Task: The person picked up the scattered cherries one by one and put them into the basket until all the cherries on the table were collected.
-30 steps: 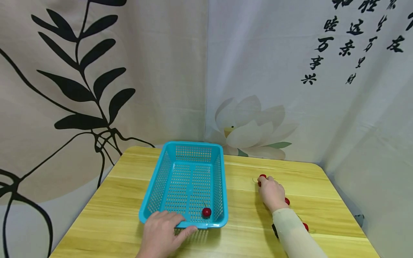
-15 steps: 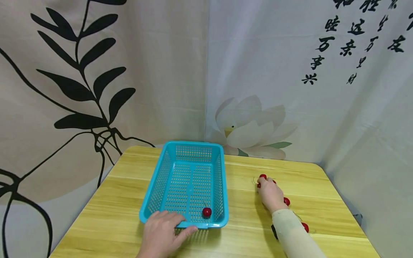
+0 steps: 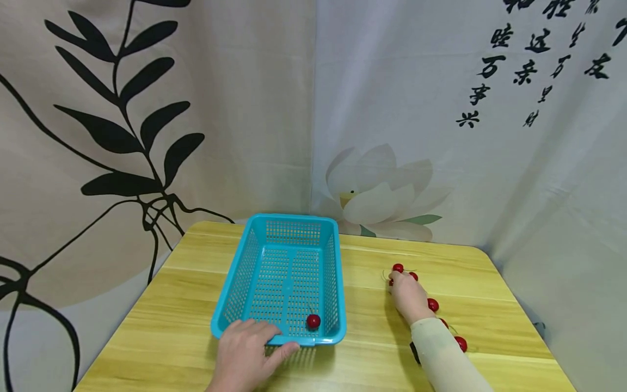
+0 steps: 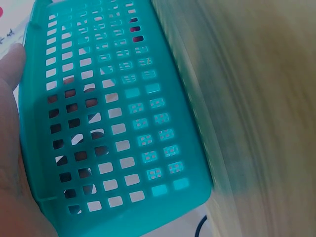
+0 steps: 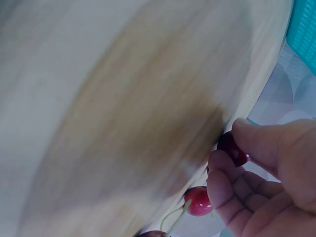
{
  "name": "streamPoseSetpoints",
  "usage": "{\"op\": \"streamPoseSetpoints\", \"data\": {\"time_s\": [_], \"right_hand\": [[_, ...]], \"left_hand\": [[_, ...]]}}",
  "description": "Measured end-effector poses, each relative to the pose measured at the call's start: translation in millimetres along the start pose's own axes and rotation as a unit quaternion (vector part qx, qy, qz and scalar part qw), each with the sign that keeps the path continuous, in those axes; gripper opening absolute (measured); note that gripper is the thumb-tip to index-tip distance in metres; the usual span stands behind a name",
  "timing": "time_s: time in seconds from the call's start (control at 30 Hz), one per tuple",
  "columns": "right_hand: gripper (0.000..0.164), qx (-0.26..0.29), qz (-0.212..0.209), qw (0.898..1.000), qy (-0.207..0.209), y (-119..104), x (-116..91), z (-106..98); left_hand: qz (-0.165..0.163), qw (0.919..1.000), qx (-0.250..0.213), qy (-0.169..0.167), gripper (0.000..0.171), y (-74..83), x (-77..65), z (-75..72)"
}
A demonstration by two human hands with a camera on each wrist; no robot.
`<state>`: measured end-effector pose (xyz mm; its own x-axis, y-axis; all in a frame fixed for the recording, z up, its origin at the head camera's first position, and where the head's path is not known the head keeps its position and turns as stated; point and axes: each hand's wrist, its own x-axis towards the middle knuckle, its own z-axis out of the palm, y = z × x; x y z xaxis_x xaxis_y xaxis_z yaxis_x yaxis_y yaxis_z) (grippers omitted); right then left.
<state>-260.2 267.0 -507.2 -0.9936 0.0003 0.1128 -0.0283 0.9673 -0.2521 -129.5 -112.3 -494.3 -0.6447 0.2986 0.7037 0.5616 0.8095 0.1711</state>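
My left hand (image 3: 247,351) grips the near rim of a blue perforated plastic basket (image 3: 341,283), thumb outside on the rim and fingers over it. The left wrist view shows the basket's end wall (image 4: 168,197) close up, with the hand along its edge. One cherry (image 3: 313,322) lies inside, near the front right corner. To the right, my right hand (image 3: 410,296) is low over the table; in the right wrist view its thumb and fingers pinch a dark red cherry (image 5: 231,149). A brighter stemmed cherry (image 5: 198,201) lies just beside those fingers.
Around the right hand, loose cherries lie on the wooden table (image 3: 372,348): one beyond the fingertips (image 3: 398,268), another by the knuckles (image 3: 413,276), and others along the forearm, including a cherry (image 3: 461,343) by the sleeve. A printed curtain (image 3: 392,109) hangs behind.
The right hand has shifted slightly toward me, and more of the cherries around it shows. My left hand and the basket have stayed in place.
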Motion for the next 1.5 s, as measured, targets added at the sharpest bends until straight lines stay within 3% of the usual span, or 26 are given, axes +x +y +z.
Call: {"op": "streamPoseSetpoints", "data": {"time_s": [0.43,0.87,1.27,1.5], "right_hand": [[0.032,0.025,0.005,1.000,0.005,1,-5,0],[0.034,0.045,-0.005,0.998,0.040,-7,-10,-8],[0.039,0.158,0.029,0.986,0.047,-12,-19,-23],[0.040,0.224,0.038,0.973,0.050,-18,-22,-32]], "left_hand": [[0.003,1.0000,0.005,-0.001,0.039,-1.0,0.7,0.0],[0.005,1.0000,0.007,-0.003,0.040,-1.9,0.0,1.3],[0.010,0.9999,0.001,0.002,0.039,-1.1,0.3,1.4],[0.010,0.9999,-0.001,0.001,0.039,-0.9,0.5,0.7]]}}
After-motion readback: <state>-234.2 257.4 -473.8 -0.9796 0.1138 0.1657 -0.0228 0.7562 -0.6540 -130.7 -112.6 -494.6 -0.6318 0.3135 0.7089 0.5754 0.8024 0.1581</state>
